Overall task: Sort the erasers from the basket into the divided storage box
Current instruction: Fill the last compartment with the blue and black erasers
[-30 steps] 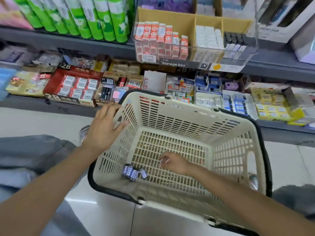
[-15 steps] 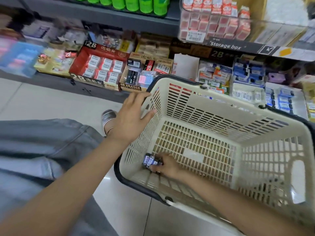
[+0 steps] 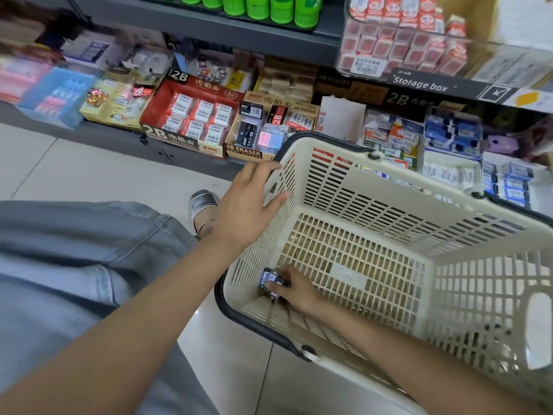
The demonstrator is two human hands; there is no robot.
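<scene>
Cream basket (image 3: 449, 205) rim under left hand (image 3: 248, 208), fingers straight; right hand (image 3: 294, 290) fingers clamp erasers (image 3: 269, 278).

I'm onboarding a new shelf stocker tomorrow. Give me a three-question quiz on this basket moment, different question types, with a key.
1. True or false: the left hand rests on the rim of the cream shopping basket.
2. Multiple choice: the right hand grips A) green bottles B) small blue-wrapped erasers C) a price tag.
3. Fill in: the clear divided box on the shelf is labelled "Storage ___".

Key: 1 true; 2 B; 3 box.
</scene>
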